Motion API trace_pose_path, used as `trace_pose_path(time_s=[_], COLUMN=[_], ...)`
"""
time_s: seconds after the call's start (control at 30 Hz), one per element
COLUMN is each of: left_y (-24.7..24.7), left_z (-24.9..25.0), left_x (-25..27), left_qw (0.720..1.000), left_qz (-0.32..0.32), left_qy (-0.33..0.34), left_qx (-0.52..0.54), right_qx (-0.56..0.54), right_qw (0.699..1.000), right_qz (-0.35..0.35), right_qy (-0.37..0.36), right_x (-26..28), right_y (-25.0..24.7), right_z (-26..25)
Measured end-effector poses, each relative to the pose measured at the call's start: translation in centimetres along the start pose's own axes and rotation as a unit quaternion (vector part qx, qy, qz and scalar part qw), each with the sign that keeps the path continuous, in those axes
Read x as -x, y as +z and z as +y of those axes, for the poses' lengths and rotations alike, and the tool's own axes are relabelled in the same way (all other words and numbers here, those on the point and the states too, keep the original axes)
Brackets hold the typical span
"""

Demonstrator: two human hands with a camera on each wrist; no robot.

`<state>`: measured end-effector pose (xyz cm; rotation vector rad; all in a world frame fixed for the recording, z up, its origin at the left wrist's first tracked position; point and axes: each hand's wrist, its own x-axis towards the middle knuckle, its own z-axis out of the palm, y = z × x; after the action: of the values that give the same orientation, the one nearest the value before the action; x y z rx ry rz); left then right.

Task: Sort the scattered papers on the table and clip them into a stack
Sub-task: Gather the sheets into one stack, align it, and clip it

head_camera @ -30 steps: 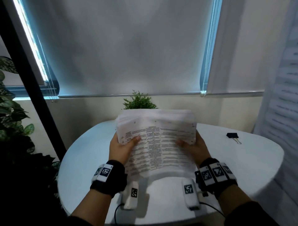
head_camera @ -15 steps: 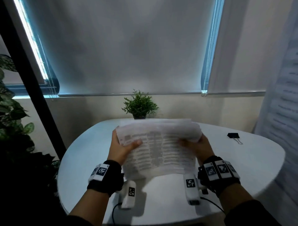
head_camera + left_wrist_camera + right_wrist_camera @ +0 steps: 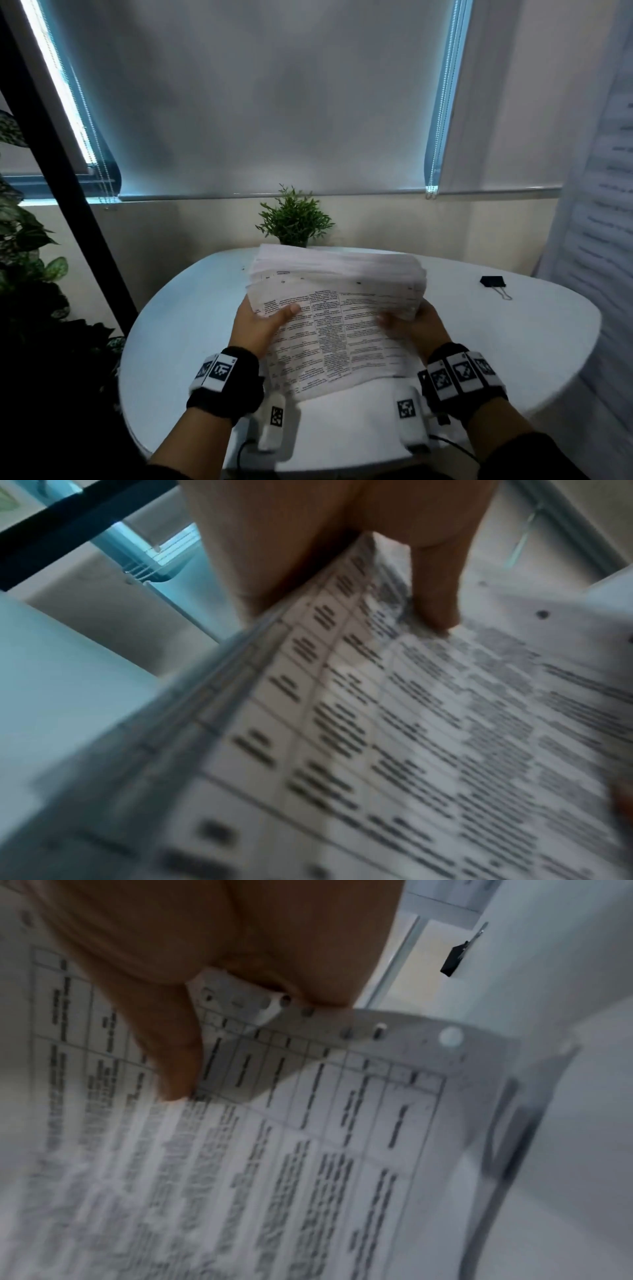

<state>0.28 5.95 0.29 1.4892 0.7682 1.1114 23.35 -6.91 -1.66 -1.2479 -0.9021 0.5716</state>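
Note:
A thick stack of printed papers [image 3: 337, 315] stands tilted on its lower edge on the white round table [image 3: 513, 342]. My left hand [image 3: 263, 320] grips its left side, thumb on the printed top sheet. My right hand [image 3: 411, 320] grips the right side the same way. In the left wrist view the thumb presses the stack of papers [image 3: 411, 737] from above. In the right wrist view the thumb lies on the stack of papers [image 3: 274, 1150], whose punched edge curls. A black binder clip [image 3: 493, 282] lies on the table to the right, also seen as the binder clip [image 3: 453, 961].
A small potted plant [image 3: 294, 219] stands at the table's far edge behind the stack. Large leafy plants [image 3: 24, 240] and a black post [image 3: 68, 192] are at the left. A window blind [image 3: 267, 96] hangs behind, and a white curtain [image 3: 599, 205] at the right.
The stack dropped and tipped away half a second ago, then came back up and toward me. Both hands have kept their grip on its sides. The clip has not moved.

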Motion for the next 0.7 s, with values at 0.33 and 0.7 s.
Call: trace_pose_path(time_s=[0.33, 0.7], left_y=[-0.6, -0.6], left_z=[0.3, 0.3], left_x=[-0.4, -0.5], left_qw=[1.000, 0.999], left_qz=[-0.002, 0.004], left_qy=[0.021, 0.038], left_qx=[0.015, 0.007], right_qx=[-0.019, -0.028], right_qw=[1.000, 1.000], right_qz=[0.016, 0.006], right_qy=[-0.019, 0.005], right_x=[-0.2, 0.3], right_y=[0.6, 0.1], right_z=[-1.2, -0.8])
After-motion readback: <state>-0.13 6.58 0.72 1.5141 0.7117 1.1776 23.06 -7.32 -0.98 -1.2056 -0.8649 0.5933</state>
